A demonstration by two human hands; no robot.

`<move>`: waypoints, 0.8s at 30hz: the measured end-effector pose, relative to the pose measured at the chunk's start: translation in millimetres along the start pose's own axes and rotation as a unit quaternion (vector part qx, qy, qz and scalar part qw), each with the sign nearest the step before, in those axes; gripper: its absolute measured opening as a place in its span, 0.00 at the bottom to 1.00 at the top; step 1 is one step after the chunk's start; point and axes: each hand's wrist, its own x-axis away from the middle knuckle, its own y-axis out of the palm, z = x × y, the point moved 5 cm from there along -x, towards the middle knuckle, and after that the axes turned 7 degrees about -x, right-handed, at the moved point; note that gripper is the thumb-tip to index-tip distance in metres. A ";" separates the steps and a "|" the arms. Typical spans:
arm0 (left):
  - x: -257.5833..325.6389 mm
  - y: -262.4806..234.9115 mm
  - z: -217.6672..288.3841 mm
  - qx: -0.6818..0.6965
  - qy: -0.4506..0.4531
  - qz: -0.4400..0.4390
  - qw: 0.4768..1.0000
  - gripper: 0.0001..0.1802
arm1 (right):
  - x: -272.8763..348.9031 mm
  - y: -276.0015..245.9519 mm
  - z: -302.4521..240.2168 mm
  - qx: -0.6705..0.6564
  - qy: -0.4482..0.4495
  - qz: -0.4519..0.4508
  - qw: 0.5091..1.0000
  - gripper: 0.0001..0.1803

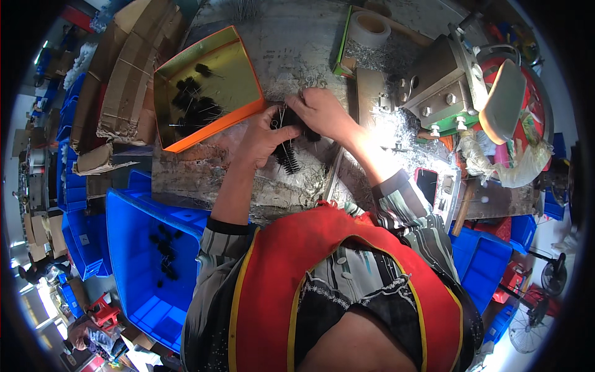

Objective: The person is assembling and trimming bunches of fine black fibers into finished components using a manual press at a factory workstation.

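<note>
Over the middle of the worktable, my two hands are close together around several small black bristle brushes (287, 160) with thin wire stems. My left hand (263, 137) is closed on them, its thumb laid across, and one brush hangs below the thumb. My right hand (319, 113) has its fingers bent down at the upper end of the bundle. More black bristles show beneath its palm; what its fingertips pinch is hidden. Just left of my hands, an orange-rimmed box (214, 132) holds a pile of similar black brushes (195, 101).
A metal machine (441, 79) with bolts stands at the right, beside a phone (426, 184). Farther back are a roll of tape (370, 30) and scattered wire bits (390, 59). Cardboard boxes (137, 74) rise at left. A blue bin (133, 273) below holds black brushes.
</note>
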 end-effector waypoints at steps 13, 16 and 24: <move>-4.7 4.7 -4.4 0.001 0.005 0.006 1.000 0.33 | 3.5 9.1 18.6 -0.188 0.160 -0.071 0.967 0.12; 0.0 5.1 -6.1 0.066 -0.005 0.016 0.998 0.32 | 9.4 -6.2 10.7 -0.275 0.198 -0.026 0.940 0.10; 7.7 13.4 -5.0 0.036 0.022 -0.043 0.998 0.27 | 26.2 -19.9 24.1 -0.506 0.284 0.052 0.813 0.16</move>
